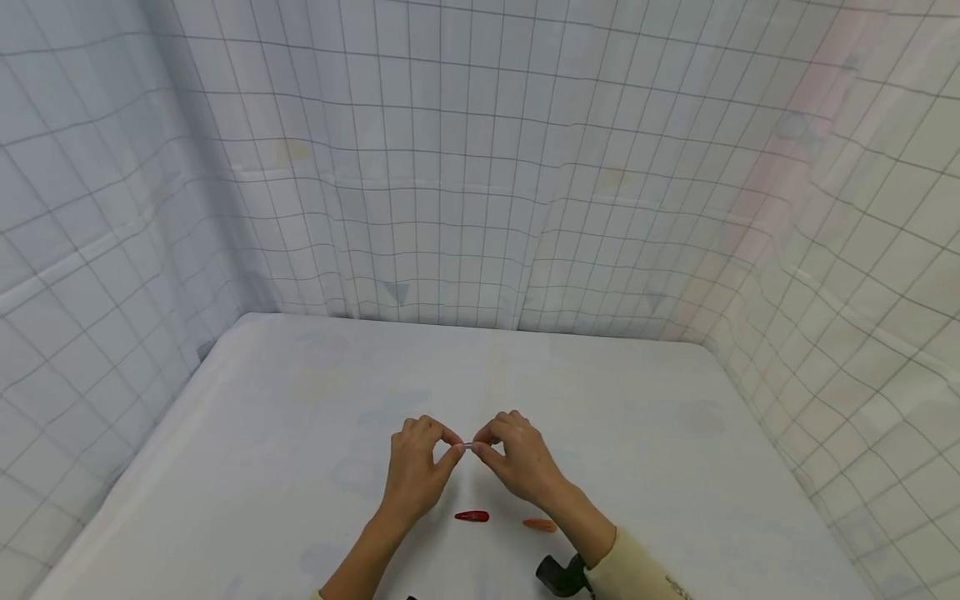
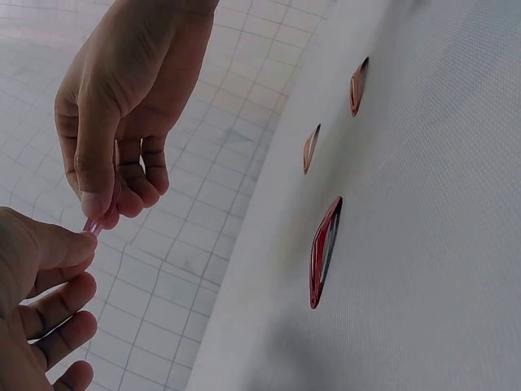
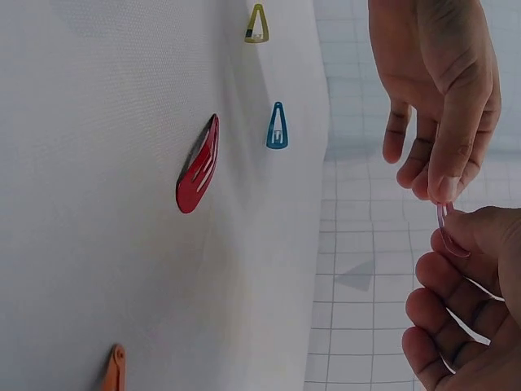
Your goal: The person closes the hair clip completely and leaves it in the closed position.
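A small pink snap hair clip (image 3: 454, 243) is held up above the table between both hands. My left hand (image 1: 415, 471) pinches one end with thumb and forefinger, while my right hand (image 1: 521, 458) pinches the other. Much of the clip is hidden behind the fingertips. Below the hands, a red hair clip (image 1: 472, 517) lies on the white table. To its right, near my right forearm, is an orange hair clip (image 1: 540, 525). In the right wrist view a blue hair clip (image 3: 278, 126) and a yellow-green one (image 3: 257, 26) lie beyond the red clip.
The white-covered table (image 1: 300, 433) reaches back to a white curtain (image 1: 465, 167) with a grid pattern, which also hangs at both sides. A dark rounded object (image 1: 561, 577) shows beside the right sleeve at the near edge of the head view.
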A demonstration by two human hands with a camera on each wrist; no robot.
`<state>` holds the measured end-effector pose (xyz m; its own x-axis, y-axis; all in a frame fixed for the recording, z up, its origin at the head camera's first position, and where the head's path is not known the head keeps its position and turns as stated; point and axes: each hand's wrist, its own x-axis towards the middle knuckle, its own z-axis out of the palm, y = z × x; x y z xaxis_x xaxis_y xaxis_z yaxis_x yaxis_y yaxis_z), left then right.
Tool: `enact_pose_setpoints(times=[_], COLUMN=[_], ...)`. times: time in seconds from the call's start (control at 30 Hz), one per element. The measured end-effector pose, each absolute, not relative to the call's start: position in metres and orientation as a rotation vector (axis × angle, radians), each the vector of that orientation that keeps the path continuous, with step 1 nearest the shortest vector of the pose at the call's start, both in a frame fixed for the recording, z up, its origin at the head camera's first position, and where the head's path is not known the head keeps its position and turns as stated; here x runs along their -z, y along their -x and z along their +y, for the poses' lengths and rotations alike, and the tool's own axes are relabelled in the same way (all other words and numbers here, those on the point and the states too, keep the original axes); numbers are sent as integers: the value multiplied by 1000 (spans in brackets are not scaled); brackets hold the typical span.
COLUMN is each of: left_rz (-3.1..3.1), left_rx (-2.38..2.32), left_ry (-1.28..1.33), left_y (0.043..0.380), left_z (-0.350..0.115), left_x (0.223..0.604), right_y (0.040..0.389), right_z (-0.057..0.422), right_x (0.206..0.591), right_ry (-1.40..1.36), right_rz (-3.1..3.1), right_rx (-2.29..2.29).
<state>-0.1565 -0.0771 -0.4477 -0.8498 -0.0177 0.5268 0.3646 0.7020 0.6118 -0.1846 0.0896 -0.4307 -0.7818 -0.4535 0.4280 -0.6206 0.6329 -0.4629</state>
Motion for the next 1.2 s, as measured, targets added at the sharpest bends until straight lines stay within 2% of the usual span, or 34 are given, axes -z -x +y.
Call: enact_pose_setpoints(times=[1.2], left_rz=[-2453], left_rx=[1307], left_ry=[274], left_y=[154], left_z=[-84], left_x=[447], right_y=[189], right_z=[93], right_x=[437], right_ry=[-1039], right_rz=[-2470], right_rx=[-978])
